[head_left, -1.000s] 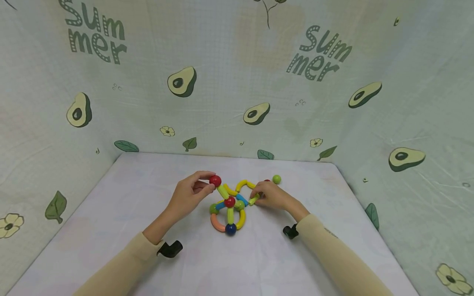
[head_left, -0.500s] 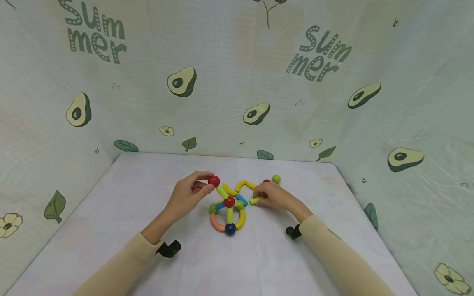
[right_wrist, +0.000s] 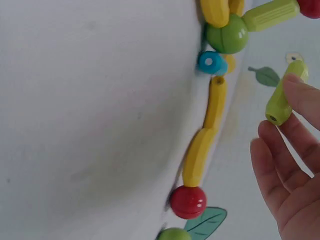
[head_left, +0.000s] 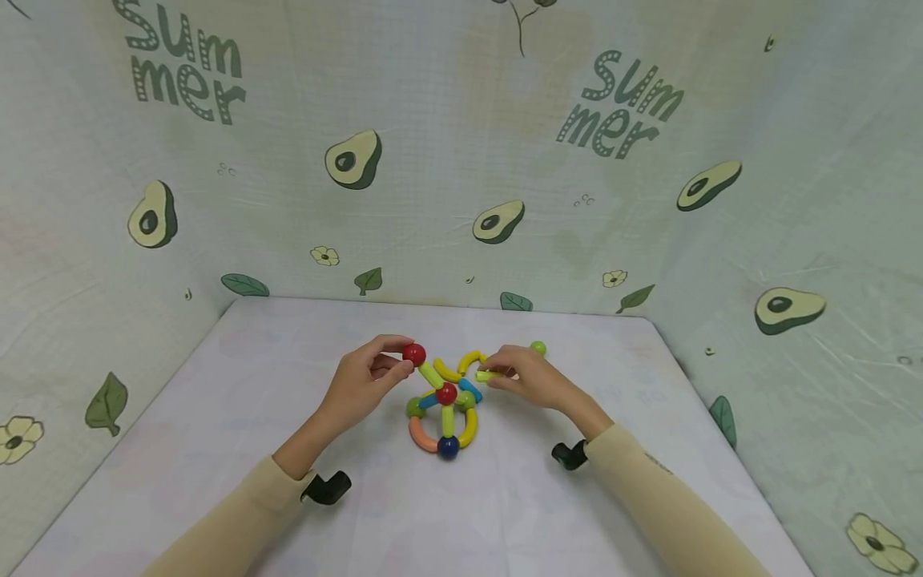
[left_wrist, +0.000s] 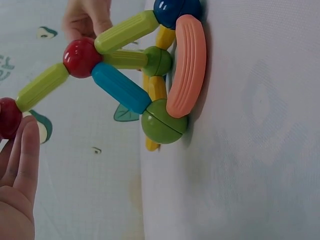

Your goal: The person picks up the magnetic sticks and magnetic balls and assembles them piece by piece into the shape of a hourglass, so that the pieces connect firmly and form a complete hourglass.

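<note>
My left hand (head_left: 363, 374) pinches the red ball (head_left: 414, 355) at the top of a construction of magnetic rods and balls. From it a light-green rod (left_wrist: 43, 86) slants down to a second red ball (left_wrist: 82, 57). That ball sits above a base with a navy ball (head_left: 448, 447), a green ball (left_wrist: 164, 122) and a salmon curved rod (left_wrist: 189, 65); a blue rod (left_wrist: 120, 87) links it to the green ball. To the right, my right hand (head_left: 532, 377) holds a loose light-green rod (right_wrist: 286, 92) between thumb and fingers, raised off the table.
Behind the construction lie a loose blue rod (right_wrist: 209, 62) and yellow curved rods (right_wrist: 216, 105), one of them ending at a red ball (right_wrist: 188, 202). A separate green ball (head_left: 538, 348) lies beyond my right hand. A patterned cloth (head_left: 425, 256) hangs behind the white table (head_left: 404, 521).
My right hand has lifted the light-green rod from near the table and brought it back leftward and up. My left hand has drawn the top red ball slightly left.
</note>
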A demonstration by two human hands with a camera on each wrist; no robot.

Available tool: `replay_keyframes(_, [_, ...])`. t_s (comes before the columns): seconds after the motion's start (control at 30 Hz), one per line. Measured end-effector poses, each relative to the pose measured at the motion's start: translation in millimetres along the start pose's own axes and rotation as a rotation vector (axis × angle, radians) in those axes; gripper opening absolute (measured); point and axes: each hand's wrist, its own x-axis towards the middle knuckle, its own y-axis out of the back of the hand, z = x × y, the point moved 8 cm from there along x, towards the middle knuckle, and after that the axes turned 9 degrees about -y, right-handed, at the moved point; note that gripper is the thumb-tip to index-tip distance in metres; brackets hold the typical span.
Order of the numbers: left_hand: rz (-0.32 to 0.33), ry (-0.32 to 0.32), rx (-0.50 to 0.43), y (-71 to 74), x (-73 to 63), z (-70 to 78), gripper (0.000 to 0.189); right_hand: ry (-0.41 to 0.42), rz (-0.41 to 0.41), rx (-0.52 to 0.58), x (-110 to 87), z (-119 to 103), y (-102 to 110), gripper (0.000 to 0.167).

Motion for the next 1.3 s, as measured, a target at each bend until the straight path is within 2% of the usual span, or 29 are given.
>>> replay_keyframes(0.33, [0.004,0.025,0.007,1.8,-2.1,-2.4,0.039,0.056,0.063,0.079,-2.4,-41,11,0.026])
replay_keyframes(0.63, [0.006,0.019,-0.013,2.3,-4.2,-2.5,0.037,0.058,0.096,0.141,-1.3,-61,13,0.024])
replay_keyframes(1.3, [0.005,0.018,-0.017,3.1,-4.0,-1.1,0.038,0.019,0.114,0.275,0.3,-74,4,0.025])
